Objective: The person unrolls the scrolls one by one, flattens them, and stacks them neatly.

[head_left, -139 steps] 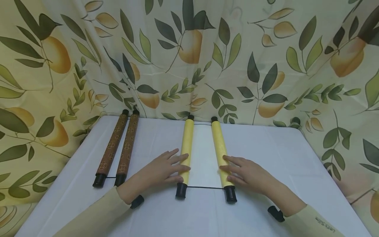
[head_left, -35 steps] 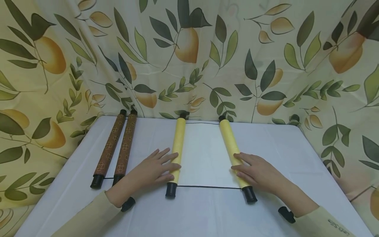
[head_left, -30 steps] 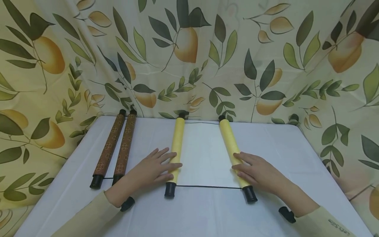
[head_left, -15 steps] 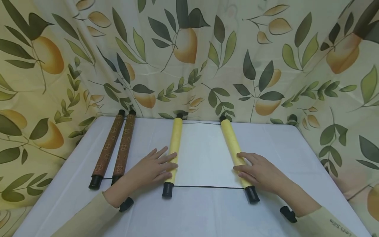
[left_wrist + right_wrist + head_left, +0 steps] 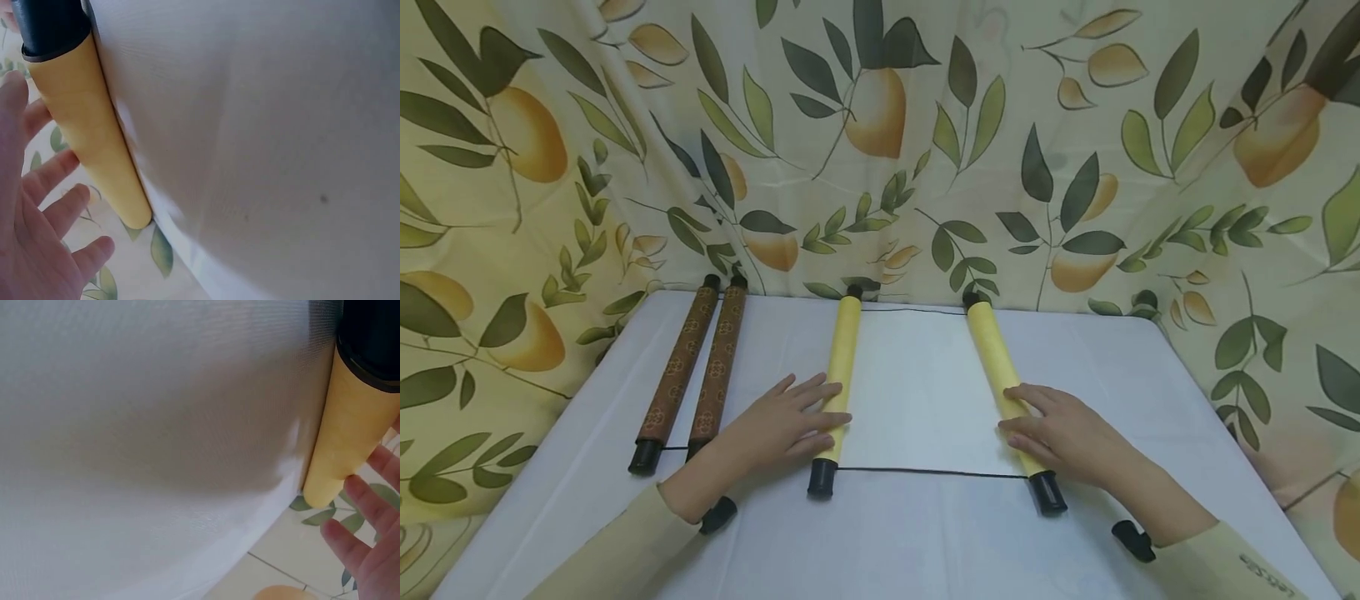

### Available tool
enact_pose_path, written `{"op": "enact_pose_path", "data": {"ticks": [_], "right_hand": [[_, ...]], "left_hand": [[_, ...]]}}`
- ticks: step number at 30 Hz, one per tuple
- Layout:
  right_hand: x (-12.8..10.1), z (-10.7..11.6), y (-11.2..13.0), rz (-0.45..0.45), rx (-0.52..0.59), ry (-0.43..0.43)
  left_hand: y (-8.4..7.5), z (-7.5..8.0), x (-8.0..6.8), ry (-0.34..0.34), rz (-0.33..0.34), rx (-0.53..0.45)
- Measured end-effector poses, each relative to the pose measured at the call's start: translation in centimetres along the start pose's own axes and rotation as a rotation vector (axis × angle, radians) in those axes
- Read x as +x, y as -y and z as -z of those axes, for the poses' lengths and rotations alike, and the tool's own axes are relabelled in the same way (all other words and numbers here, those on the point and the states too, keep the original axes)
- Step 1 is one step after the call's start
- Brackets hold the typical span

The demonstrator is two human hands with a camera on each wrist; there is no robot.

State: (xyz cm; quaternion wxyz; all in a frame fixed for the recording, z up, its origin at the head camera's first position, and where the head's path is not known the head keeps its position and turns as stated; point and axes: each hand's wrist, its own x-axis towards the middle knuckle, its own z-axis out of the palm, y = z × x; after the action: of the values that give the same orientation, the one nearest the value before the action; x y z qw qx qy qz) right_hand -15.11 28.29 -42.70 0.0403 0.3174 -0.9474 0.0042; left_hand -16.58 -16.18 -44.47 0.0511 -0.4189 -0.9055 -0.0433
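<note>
On the white table (image 5: 1150, 375), set against a leaf-and-fruit printed curtain (image 5: 1075, 125), a yellow scroll lies partly unrolled: its left roller (image 5: 837, 375) and right roller (image 5: 1003, 387) stand well apart, with a stretch of white sheet (image 5: 917, 392) laid flat between them and a thin black cord (image 5: 925, 472) running from one near end cap to the other. The left hand (image 5: 778, 429) rests on the near part of the left roller, fingers straight and spread, their tips lying across the yellow tube; the left wrist view shows the same hand (image 5: 37, 219) flat beside the roller (image 5: 87, 131), with the black end cap (image 5: 53, 25) at the top of the frame. The right hand (image 5: 1060, 433) rests likewise on the near part of the right roller, fingers extended and not curled round it; in the right wrist view its fingertips (image 5: 369, 537) lie just beside the yellow tube (image 5: 347, 437). The two hands are well apart, one on each roller. To the left, near the table's edge, a brown patterned scroll (image 5: 696, 371) lies closed, its two rollers touching side by side, apart from the left hand. Both forearms wear pale yellow sleeves (image 5: 625, 542).
</note>
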Motion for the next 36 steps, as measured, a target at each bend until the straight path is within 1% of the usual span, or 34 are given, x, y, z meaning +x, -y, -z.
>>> {"op": "enact_pose_path", "data": {"ticks": [7,12,17,20,23,28,33,36], "right_hand": [[-0.2,-0.1,-0.2,0.022,0.008,0.004],[-0.4,0.0,-0.4,-0.002,0.002,-0.003],[-0.8,-0.1,-0.7,-0.009,0.002,-0.029],[-0.9,0.0,-0.8,-0.005,0.007,-0.029],[-1.0,0.1,-0.8,-0.011,0.009,0.000],[-1.1,0.1,-1.0,-0.033,-0.003,0.017],[-1.3,-0.3,-1.5,-0.066,-0.013,0.027],[-1.4,-0.4,-1.7,-0.054,-0.018,0.017]], "left_hand": [[0.0,0.3,0.0,0.015,0.007,-0.048],[-0.2,0.3,0.1,0.028,0.030,-0.083],[-0.1,0.3,0.1,-0.007,0.007,-0.052],[0.0,0.2,0.1,-0.033,-0.004,-0.033],[0.0,0.3,0.0,-0.028,0.000,-0.032],[0.1,0.2,-0.3,-0.003,0.031,-0.052],[0.3,0.0,-0.4,-0.019,0.026,-0.043],[0.4,0.2,-0.5,-0.027,0.017,-0.037]]}}
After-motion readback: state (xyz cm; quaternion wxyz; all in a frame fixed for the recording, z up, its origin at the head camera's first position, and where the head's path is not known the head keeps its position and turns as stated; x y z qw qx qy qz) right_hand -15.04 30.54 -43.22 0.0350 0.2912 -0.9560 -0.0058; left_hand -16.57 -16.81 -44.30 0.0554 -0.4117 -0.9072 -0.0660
